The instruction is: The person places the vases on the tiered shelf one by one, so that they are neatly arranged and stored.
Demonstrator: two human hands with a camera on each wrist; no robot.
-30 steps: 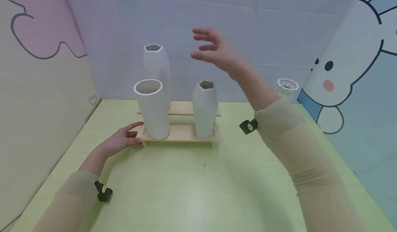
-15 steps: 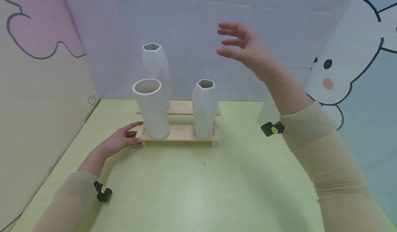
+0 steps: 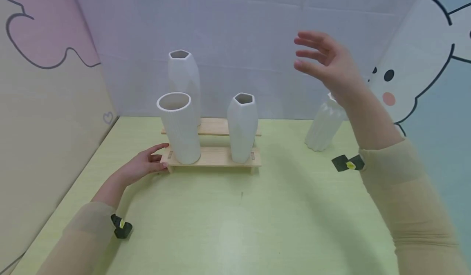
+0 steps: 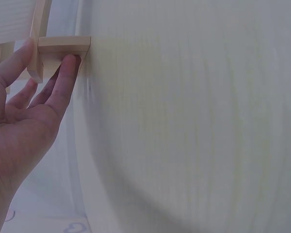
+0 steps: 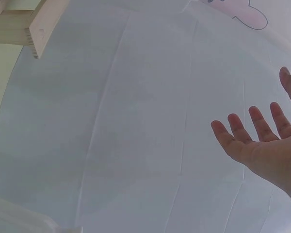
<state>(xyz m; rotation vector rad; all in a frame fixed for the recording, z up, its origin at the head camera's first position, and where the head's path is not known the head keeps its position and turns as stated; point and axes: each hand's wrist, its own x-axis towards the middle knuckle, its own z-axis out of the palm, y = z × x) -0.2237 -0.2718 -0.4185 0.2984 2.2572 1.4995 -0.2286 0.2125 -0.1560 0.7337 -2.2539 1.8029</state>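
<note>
My left hand holds the left end of a two-step wooden stand. In the left wrist view, digits of the left hand lie against the board edge and the leg of the stand. On the lower step are a ribbed white vase at left and a shorter faceted white vase at right. A tall faceted white vase is on the upper step, partly hidden. My right hand is raised with nothing in it, near a fluted white vase whose top it partly covers.
The pale green table runs back to a lilac cloth wall. Cartoon-printed panels flank both sides. The fluted vase stands towards the back right of the table, apart from the stand.
My right hand has moved to the right, away from the stand, with its fingers spread throughout. The fluted vase's body has come into view behind the forearm. My left hand stays on the stand.
</note>
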